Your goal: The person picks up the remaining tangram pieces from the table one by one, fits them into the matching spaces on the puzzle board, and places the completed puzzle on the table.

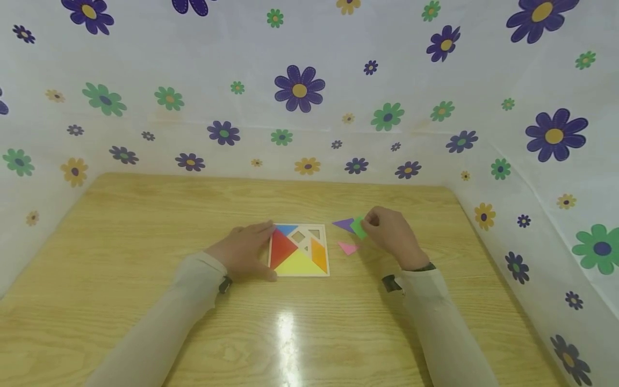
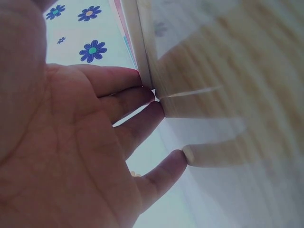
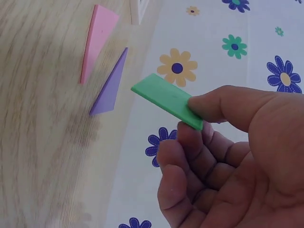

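Note:
A square tangram board (image 1: 296,274) lies on the table, holding blue, red, yellow and orange pieces, with several bare slots at its upper right. My left hand (image 1: 244,250) rests at the board's left edge, fingers extended; in the left wrist view the fingertips (image 2: 156,109) touch the tabletop and the board's side. My right hand (image 1: 390,232) pinches a green tangram piece (image 3: 166,97) between thumb and fingers, raised above the table. Just left of it lie a purple triangle (image 1: 342,223) and a pink triangle (image 1: 347,248), both flat on the table.
The wooden table (image 1: 232,333) is bordered at the back and sides by a white flower-print cloth (image 1: 333,43). A light glare shows on the tabletop in front of the board.

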Tool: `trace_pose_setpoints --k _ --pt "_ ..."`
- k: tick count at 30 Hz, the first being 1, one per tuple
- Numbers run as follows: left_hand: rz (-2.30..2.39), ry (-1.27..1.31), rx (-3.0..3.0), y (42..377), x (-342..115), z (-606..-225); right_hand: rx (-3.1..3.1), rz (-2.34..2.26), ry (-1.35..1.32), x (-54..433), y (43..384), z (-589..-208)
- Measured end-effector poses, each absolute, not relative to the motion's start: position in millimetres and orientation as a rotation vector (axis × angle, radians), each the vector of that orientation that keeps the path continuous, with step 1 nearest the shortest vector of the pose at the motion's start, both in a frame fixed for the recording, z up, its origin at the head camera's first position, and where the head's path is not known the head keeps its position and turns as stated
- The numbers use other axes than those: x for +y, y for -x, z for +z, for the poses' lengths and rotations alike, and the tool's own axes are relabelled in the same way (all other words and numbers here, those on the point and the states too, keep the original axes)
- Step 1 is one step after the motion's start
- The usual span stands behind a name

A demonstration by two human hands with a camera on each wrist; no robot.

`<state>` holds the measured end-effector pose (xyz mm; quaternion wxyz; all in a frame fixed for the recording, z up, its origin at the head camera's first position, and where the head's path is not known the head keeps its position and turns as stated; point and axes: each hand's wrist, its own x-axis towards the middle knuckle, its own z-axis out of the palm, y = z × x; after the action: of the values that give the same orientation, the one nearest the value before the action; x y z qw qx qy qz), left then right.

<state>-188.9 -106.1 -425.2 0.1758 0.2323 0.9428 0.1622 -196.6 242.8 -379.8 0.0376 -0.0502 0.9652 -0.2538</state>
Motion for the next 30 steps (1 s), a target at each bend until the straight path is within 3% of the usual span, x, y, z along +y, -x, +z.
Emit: trace_pose_setpoints --k 11,30 --pt "0.467 -0.686 2.679 186.1 -104.5 -419.5 2.993 -0.805 0.289 241.6 195.8 -381.5" --pt "0.459 -0.68 2.672 188.4 -105.8 -423.2 2.978 -0.885 0.213 237.4 197.4 -384.2"
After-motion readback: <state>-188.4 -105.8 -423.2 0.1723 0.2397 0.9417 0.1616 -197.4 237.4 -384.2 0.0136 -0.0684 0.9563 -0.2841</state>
